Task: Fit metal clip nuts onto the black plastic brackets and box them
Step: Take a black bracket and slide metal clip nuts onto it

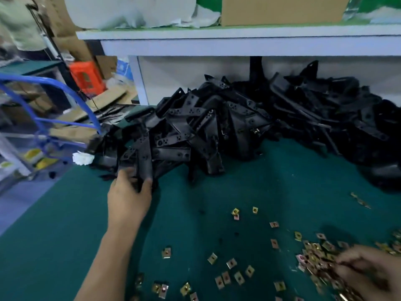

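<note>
Dim, motion-blurred; wide-angle bending at edges

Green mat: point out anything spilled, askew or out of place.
Clip nuts lie scattered loose across the green mat instead of in a container, thickest by the right hand. The black brackets are a jumbled heap. One small white piece sits at the heap's left edge, unlike anything around it.

Green mat; white shelf; cardboard box; orange crate
</note>
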Demonstrator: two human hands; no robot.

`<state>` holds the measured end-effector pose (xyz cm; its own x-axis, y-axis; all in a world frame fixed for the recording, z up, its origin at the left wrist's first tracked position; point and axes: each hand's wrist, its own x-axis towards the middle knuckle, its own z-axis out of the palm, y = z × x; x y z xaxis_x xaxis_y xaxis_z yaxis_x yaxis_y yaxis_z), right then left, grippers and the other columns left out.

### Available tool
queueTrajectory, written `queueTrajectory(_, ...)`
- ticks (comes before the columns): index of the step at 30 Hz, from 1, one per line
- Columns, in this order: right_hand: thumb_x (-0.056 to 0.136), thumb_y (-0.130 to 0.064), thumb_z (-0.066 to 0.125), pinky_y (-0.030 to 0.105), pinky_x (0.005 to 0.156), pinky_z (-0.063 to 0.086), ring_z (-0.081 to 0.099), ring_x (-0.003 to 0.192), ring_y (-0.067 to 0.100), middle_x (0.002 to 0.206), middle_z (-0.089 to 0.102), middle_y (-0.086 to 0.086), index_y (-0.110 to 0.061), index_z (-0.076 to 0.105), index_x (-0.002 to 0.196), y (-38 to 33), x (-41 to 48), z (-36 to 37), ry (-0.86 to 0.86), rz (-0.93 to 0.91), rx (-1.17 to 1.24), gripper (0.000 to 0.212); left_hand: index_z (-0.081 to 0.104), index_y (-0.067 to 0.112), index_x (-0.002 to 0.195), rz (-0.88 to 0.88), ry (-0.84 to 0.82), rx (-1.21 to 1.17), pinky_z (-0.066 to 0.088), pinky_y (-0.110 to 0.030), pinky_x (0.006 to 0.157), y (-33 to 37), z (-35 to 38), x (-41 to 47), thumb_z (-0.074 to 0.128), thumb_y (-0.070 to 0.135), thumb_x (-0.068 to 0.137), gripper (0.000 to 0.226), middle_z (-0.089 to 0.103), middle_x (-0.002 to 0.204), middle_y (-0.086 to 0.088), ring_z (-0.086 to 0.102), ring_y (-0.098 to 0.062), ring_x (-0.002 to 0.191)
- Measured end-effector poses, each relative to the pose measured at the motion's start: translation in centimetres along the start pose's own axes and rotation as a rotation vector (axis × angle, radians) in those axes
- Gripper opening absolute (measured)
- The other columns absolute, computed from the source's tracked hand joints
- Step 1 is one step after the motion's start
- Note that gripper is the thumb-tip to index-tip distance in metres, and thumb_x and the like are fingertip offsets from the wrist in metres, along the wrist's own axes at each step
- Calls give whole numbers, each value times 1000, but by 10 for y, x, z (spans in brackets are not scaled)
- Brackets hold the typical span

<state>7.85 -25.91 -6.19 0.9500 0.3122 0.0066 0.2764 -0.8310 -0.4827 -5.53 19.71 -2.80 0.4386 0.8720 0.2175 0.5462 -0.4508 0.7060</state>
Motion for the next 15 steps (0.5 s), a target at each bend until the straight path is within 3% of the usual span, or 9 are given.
queueTrajectory(1, 63, -93, 49, 20, 54, 51, 62, 65, -12, 76, 66, -37, -60, 67, 74, 6, -2, 2, -130, 6, 76, 39, 58, 2, 127, -12, -26, -17, 44, -41, 92, 1, 1, 3, 75, 29, 91, 48, 68, 117, -17, 59, -38, 115)
queueTrajectory(2, 67, -93, 43, 15, 53, 50, 63, 67, -12, 82, 67, -37, -57, 67, 81, 8, -1, 7, -155, 35, 101, 45, 59, 2, 126, -21, -47, -33, 44, -40, 92, 3, 2, 6, 76, 32, 90, 50, 68, 116, -15, 60, -37, 115)
queueTrajectory(5, 76, -81, 53, 19, 60, 57, 66, 75, -11, 93, 68, -33, -50, 66, 96, 23, -1, -1, -1, 32, 46, 38, 61, 11, 110, -89, -28, -204, 42, -31, 76, 12, 2, 13, 72, 24, 94, 24, 64, 92, 2, 61, -30, 95)
queueTrajectory(7, 78, -77, 56, 16, 56, 55, 66, 73, -10, 93, 69, -31, -45, 66, 106, 28, -3, -9, 39, 14, 36, 43, 58, 13, 105, -205, -75, -463, 41, -27, 67, 19, -1, 14, 65, 15, 99, 10, 57, 85, 4, 56, -22, 86)
queueTrajectory(9, 78, -85, 47, 16, 55, 54, 65, 74, -11, 94, 69, -32, -42, 65, 113, 6, -10, -17, 26, -15, 67, 58, 55, 14, 103, -280, -178, -799, 47, -22, 70, 30, -10, 6, 58, 8, 102, 7, 59, 93, -4, 57, -19, 88)
queueTrajectory(12, 82, -85, 37, 16, 63, 53, 66, 76, -11, 94, 69, -34, -51, 65, 110, -43, -19, -30, 76, -25, 138, 52, 47, 16, 96, -47, -371, -972, 63, -34, 80, 42, -26, -13, 48, 2, 105, 16, 63, 101, -11, 70, -23, 104)
queueTrajectory(15, 79, -72, 45, 15, 70, 49, 66, 82, -11, 90, 71, -30, -54, 67, 106, -93, -18, -46, 103, -62, 328, 40, 39, 30, 85, 253, -684, -844, 58, -26, 64, 60, -31, -35, 44, 12, 108, 29, 67, 107, -10, 75, -26, 87)
